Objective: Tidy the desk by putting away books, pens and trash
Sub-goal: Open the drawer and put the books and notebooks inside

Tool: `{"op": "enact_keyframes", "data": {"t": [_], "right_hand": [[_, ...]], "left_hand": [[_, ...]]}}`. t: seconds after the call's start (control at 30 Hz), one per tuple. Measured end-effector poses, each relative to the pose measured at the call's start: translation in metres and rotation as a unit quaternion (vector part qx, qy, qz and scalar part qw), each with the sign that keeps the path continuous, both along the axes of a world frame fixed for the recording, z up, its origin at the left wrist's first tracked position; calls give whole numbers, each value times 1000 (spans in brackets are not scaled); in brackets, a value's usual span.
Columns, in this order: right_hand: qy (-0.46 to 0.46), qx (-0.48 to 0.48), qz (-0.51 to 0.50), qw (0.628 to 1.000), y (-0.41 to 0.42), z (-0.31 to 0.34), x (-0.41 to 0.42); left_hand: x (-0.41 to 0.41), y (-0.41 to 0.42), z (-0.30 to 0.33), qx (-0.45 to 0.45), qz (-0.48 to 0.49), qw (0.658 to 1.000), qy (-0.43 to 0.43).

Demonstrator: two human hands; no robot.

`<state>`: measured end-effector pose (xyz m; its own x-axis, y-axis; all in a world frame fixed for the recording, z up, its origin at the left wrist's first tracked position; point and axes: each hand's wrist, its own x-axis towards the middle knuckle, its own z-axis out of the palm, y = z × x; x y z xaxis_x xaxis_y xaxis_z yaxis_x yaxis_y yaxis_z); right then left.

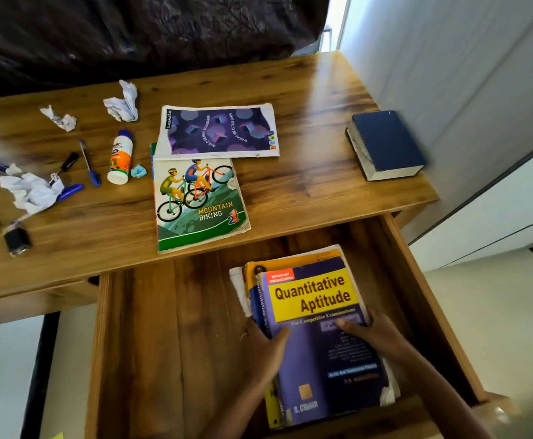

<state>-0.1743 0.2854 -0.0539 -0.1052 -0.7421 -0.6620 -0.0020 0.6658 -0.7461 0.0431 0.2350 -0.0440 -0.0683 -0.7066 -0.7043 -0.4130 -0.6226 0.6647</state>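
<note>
A thick purple and yellow "Quantitative Aptitude" book (pixel 317 315) lies on a stack of books in the open wooden drawer (pixel 170 337). My left hand (pixel 266 350) grips its spine side, thumb on the cover. My right hand (pixel 372 331) holds its right edge, thumb on the cover too. On the desk (pixel 296 185) lie a "Mountain Biking" notebook (pixel 200 202), a purple patterned notebook (pixel 219 131) and a dark blue book (pixel 385 145). Several pens (pixel 89 163) and crumpled paper scraps (pixel 122 101) are scattered at the left.
A glue bottle (pixel 120 158) stands out among the pens. A small black object (pixel 16 239) sits near the desk's front left edge. A dark patterned curtain (pixel 132 33) hangs behind the desk. A white wall and cabinet (pixel 496 153) close in on the right.
</note>
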Motion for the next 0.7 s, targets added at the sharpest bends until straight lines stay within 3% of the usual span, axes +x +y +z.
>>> {"op": "enact_keyframes", "data": {"t": [0.13, 0.3, 0.4, 0.47, 0.53, 0.6, 0.7], "right_hand": [[94, 15, -50, 994, 10, 18, -35], [201, 64, 47, 976, 6, 53, -55], [352, 93, 108, 925, -2, 70, -43], [434, 55, 80, 896, -12, 81, -32], [458, -1, 82, 885, -27, 82, -20], [466, -24, 167, 869, -40, 73, -4], [515, -43, 305, 800, -46, 42, 29]], "left_hand": [[-30, 2, 12, 17, -70, 996, 48], [-57, 3, 14, 34, -167, 985, 37], [-60, -4, 12, 52, -187, 981, 12], [-60, -5, 10, 51, -218, 974, -31], [-57, -6, 4, 51, -248, 966, -48], [-55, -8, -1, 49, -251, 967, -22], [-48, -3, -11, -2, -252, 967, -31]]}}
